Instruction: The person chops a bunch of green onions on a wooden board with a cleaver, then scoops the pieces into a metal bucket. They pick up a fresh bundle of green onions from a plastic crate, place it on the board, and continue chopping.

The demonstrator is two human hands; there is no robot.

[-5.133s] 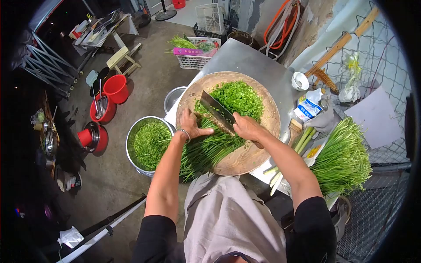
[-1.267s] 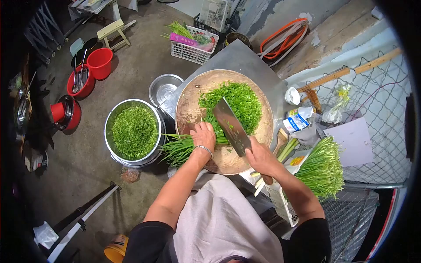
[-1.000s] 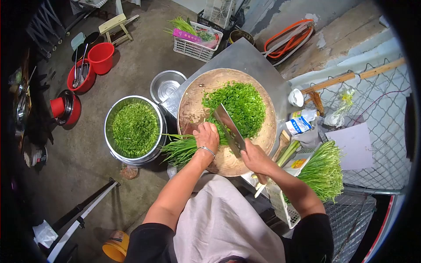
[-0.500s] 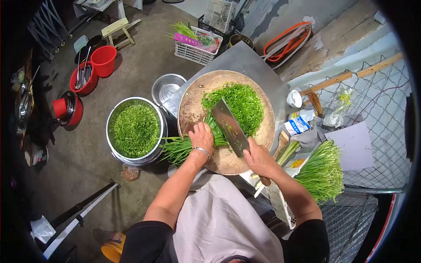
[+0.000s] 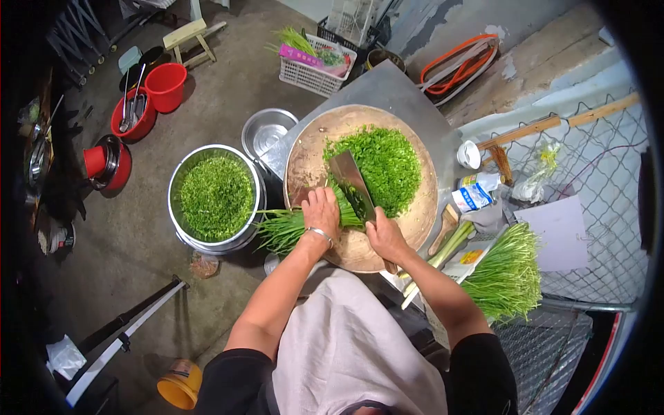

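Note:
My left hand (image 5: 321, 210) is closed over a bunch of long green chives (image 5: 282, 231), pressing it on the round wooden chopping board (image 5: 304, 166). The leafy ends stick out past the board's left edge. In my right hand (image 5: 387, 238) is the handle of a broad cleaver (image 5: 353, 185). Its blade stands just right of my left fingers, at the cut end of the bunch, with green bits stuck to its face. A heap of chopped chives (image 5: 384, 166) covers the board's middle and right. The blade's lower edge is hidden among the greens.
A metal pot (image 5: 175, 221) of chopped greens stands left of the board, near an empty metal basin (image 5: 268, 133). More uncut chives (image 5: 508, 273) lie at the right, beside a wooden-handled brush (image 5: 443, 228). Red buckets (image 5: 166, 88) and a white crate (image 5: 311, 75) sit farther back.
The cleaver has come left, closer to my left hand, and its blade stands steeper. My right hand has moved left with it. My left hand stays on the bunch; the view shifts slightly.

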